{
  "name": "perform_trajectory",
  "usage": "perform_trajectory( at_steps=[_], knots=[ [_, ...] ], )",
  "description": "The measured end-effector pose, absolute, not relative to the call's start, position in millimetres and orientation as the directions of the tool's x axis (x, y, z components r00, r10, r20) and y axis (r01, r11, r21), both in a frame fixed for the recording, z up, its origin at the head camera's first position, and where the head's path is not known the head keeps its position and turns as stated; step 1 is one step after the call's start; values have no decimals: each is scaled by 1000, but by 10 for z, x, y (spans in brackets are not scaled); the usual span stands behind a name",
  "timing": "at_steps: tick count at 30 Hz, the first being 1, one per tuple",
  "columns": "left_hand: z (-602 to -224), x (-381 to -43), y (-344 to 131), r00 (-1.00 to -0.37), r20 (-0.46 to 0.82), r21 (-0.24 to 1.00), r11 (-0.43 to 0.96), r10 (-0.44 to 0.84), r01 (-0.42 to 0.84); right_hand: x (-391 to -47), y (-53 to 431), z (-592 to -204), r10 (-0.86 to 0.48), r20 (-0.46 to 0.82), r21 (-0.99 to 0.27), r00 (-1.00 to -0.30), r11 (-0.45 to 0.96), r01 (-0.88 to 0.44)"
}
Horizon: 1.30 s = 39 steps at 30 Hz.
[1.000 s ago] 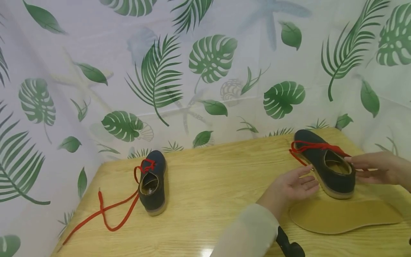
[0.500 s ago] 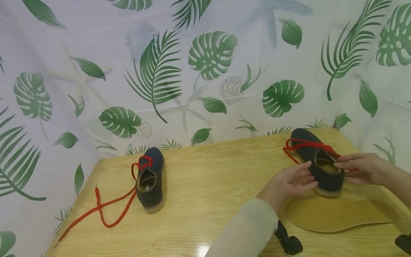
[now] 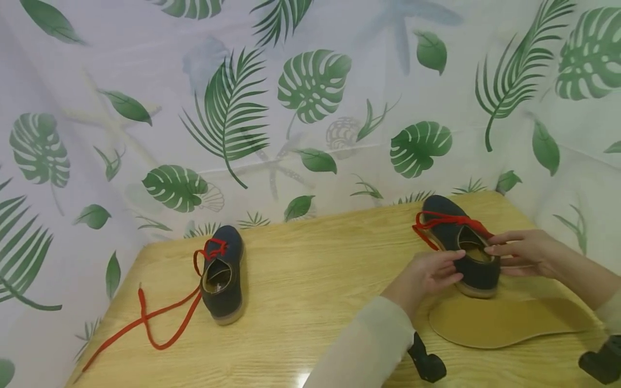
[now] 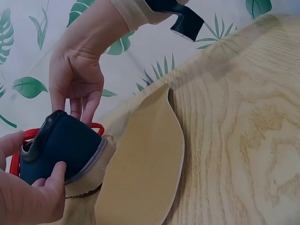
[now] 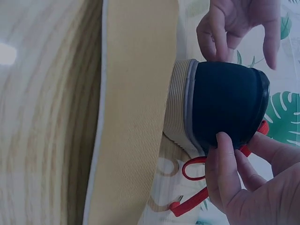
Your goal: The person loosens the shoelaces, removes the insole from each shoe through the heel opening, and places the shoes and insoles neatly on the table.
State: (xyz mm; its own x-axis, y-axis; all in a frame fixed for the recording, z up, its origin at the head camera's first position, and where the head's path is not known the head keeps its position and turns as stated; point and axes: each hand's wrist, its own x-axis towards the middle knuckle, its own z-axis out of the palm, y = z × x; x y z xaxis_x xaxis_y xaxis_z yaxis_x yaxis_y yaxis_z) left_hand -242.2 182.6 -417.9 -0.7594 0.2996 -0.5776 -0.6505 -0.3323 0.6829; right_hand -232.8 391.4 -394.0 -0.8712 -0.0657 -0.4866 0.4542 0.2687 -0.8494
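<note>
A dark navy shoe with loosened red laces stands at the right of the table, toe toward the wall. My right hand holds its right side at the heel, thumb at the collar and fingers along the outside. On the other side, my left hand touches the shoe with its fingertips; its thumb stretches toward the collar, apart from it in the right wrist view. A tan insole lies flat just in front of the heel. Inside the shoe, only part of the tan lining shows.
A second navy shoe stands at the left, its long red lace trailing over the wooden table. A leaf-patterned cloth rises behind the table. Black wrist mounts hang below my forearms.
Both hands have come closer to the right-hand shoe; the right hand has taken hold of its collar and the left now touches its side. The whole view has shifted slightly.
</note>
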Motion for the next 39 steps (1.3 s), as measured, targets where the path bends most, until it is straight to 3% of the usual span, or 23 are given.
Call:
perform_trajectory(
  at_steps=[6, 12, 23, 39],
  knots=[
    [-4217, -2404, 1809, -784, -585, 739, -264, 207, -620, -2366, 3775, -3935, -76, -484, -846, -872, 297, 443],
    [-4296, -2442, 1747, -766, -626, 721, -265, 149, -641, -2403, 3639, -3954, -83, -492, -844, -867, 289, 452],
    [-4358, -2503, 1613, -751, -635, 691, -302, 182, -657, -2404, 3513, -3914, -90, -445, -857, -891, 331, 395],
    [-4372, -2440, 1411, -800, -558, 735, -317, 218, -599, -2438, 3372, -3935, -83, -419, -849, -904, 388, 358]
  ],
)
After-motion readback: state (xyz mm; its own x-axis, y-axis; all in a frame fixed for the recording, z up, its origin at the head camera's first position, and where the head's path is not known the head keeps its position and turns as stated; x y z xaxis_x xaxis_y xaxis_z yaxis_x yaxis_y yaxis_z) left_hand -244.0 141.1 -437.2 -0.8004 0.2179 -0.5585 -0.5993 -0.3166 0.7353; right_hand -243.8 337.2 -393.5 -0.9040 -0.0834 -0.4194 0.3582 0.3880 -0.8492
